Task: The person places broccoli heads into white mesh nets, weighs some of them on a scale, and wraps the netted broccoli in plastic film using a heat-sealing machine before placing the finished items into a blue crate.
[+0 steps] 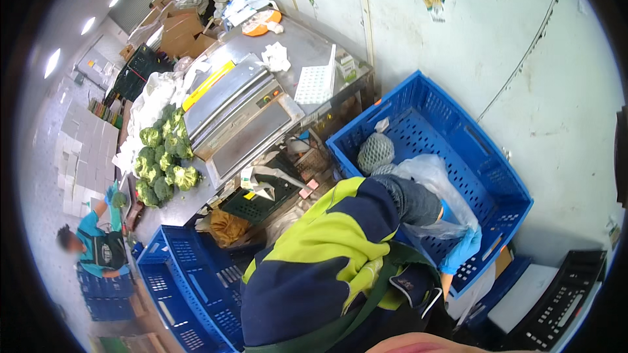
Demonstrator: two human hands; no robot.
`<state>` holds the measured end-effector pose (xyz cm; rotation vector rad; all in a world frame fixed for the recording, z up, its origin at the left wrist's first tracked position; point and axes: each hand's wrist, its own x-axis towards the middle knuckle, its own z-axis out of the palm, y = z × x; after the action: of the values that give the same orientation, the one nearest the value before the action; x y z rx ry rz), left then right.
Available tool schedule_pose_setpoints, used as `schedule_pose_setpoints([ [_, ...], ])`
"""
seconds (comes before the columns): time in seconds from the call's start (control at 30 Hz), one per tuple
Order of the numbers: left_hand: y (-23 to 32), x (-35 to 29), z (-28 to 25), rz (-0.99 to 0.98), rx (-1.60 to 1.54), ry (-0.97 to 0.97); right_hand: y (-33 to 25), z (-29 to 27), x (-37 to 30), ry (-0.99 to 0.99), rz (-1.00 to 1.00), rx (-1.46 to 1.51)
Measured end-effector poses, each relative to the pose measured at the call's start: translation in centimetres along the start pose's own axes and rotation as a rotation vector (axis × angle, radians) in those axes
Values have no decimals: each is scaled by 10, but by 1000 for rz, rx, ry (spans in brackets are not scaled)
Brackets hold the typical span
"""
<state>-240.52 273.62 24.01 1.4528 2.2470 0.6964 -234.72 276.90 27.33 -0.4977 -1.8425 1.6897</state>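
My left arm, in a navy and lime sleeve with a grey cuff, reaches over a blue plastic crate point(418, 85). Only a sliver of blue glove shows of my left hand point(447, 214), beside a clear plastic bag point(439, 175); its fingers are hidden. Gloved in blue too, my right hand point(466, 250) is closed on the bag's edge over the near right side of the crate. What the bag holds, if anything, cannot be made out. Inside the crate, left of the bag, lies a round green item in white foam netting point(376, 151), with another partly covered below it.
A steel table point(294, 39) carries a wrapping machine point(245, 117) and a heap of broccoli point(163, 157). Another blue crate point(190, 281) stands at lower left. A co-worker in teal point(98, 242) holds broccoli at far left. Black crates point(556, 301) lie at lower right.
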Motion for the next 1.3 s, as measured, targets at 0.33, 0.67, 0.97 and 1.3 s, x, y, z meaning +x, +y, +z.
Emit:
schedule_pose_setpoints([
  [0.33, -31, -32, -59, -52, -205, -12, -32, 19, 2, -85, 53, -91],
  [0.67, -51, -120, -189, -179, -48, 140, -16, 1, 3, -30, 179, 263],
  [0.97, 23, -265, -238, -667, -467, 738, -113, 22, -16, 38, -362, -271],
  [1.3, 80, -391, -194, -655, -461, 1333, -198, 183, -138, -1077, 46, 630],
])
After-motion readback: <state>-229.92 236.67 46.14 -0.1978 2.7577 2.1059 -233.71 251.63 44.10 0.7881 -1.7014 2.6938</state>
